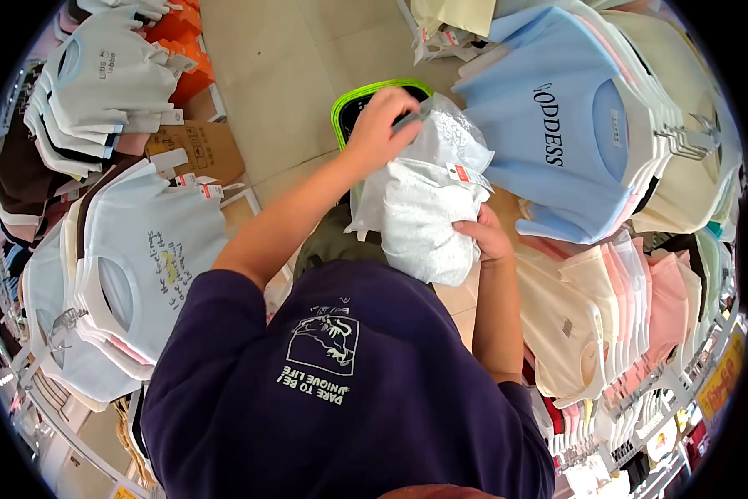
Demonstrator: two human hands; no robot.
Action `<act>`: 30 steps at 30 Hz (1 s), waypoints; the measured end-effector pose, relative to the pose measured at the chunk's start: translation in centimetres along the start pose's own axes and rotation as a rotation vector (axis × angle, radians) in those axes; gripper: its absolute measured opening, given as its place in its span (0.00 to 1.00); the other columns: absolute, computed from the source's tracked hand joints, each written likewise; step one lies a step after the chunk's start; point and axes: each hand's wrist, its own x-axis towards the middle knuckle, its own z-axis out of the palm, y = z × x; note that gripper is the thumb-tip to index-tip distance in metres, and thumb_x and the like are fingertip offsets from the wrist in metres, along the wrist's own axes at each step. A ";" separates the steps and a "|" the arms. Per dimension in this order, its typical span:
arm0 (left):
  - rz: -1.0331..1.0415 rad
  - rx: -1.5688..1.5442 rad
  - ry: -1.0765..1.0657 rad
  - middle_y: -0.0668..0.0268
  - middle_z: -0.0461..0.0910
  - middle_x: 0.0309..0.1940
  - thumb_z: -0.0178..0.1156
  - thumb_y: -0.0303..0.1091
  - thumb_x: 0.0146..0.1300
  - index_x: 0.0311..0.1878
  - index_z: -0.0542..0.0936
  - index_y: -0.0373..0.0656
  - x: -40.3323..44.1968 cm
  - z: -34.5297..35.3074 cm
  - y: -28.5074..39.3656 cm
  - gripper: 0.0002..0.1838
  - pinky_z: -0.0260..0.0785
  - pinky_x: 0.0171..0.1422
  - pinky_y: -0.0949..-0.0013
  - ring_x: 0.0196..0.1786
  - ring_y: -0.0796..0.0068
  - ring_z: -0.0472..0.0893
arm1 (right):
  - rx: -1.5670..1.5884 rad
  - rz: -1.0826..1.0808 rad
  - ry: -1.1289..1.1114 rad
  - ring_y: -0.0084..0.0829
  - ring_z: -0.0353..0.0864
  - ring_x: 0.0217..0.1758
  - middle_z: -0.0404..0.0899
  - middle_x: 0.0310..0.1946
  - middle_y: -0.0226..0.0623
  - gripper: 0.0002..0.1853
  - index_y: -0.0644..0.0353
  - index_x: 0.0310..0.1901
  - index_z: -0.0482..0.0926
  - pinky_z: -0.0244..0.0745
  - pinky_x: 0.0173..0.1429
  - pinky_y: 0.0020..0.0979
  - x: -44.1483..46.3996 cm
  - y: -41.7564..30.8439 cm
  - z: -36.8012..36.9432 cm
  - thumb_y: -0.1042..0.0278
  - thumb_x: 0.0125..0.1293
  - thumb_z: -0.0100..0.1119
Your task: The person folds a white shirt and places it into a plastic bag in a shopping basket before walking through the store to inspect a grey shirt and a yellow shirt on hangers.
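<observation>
A folded white garment [428, 220] in a clear plastic bag [453, 137] is in front of my body, with a red and white tag [469, 178] on it. My right hand [486, 234] grips the garment's side, thumb on top. At the bag's upper end, my left hand [382, 131] is closed with its fingers curled on the clear plastic. Some of the fingertips are slightly blurred. Behind this hand shows a black object with a bright green rim [339, 115], partly covered.
Racks of hanging shirts flank me: a blue GODDESS shirt [540, 108] and cream shirts [561, 316] on the right, pale blue shirts [153, 258] on the left. A cardboard box [203, 150] sits at the left on the tiled floor [282, 66].
</observation>
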 end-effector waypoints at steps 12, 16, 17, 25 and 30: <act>0.031 -0.156 -0.483 0.58 0.78 0.64 0.68 0.26 0.62 0.68 0.78 0.44 -6.5 -1.2 3.4 0.29 0.71 0.71 0.58 0.66 0.54 0.77 | 0.224 -0.173 0.051 0.40 0.84 0.64 0.82 0.61 0.48 0.37 0.71 0.70 0.70 0.76 0.72 0.44 -2.8 0.8 0.8 0.77 0.57 0.68; -0.096 0.024 -0.432 0.55 0.83 0.46 0.65 0.22 0.60 0.49 0.79 0.40 -6.9 -1.1 4.3 0.14 0.77 0.53 0.57 0.50 0.50 0.83 | 0.295 -0.250 0.084 0.42 0.84 0.63 0.82 0.62 0.50 0.38 0.71 0.71 0.69 0.77 0.72 0.44 -3.7 0.1 1.0 0.77 0.57 0.68; -0.051 -0.032 -0.240 0.56 0.81 0.39 0.63 0.19 0.60 0.40 0.75 0.38 -6.8 -0.8 5.1 0.08 0.76 0.45 0.58 0.42 0.50 0.83 | 0.271 -0.247 0.089 0.42 0.84 0.63 0.82 0.61 0.49 0.38 0.71 0.71 0.69 0.77 0.71 0.44 -3.9 0.0 0.9 0.77 0.57 0.68; 0.037 0.048 -0.066 0.56 0.83 0.50 0.57 0.12 0.58 0.54 0.84 0.37 -3.8 -2.3 5.1 0.21 0.77 0.51 0.65 0.47 0.55 0.84 | 0.063 -0.156 0.254 0.39 0.85 0.61 0.83 0.61 0.46 0.34 0.70 0.71 0.70 0.80 0.67 0.39 -5.5 -1.7 -0.2 0.77 0.62 0.67; 0.106 0.172 -0.199 0.57 0.80 0.62 0.58 0.16 0.60 0.66 0.79 0.39 -3.9 -2.5 7.3 0.28 0.79 0.58 0.62 0.57 0.55 0.84 | 0.017 -0.060 0.375 0.37 0.86 0.59 0.83 0.59 0.44 0.30 0.69 0.69 0.72 0.81 0.64 0.38 -4.8 -1.9 0.4 0.75 0.65 0.68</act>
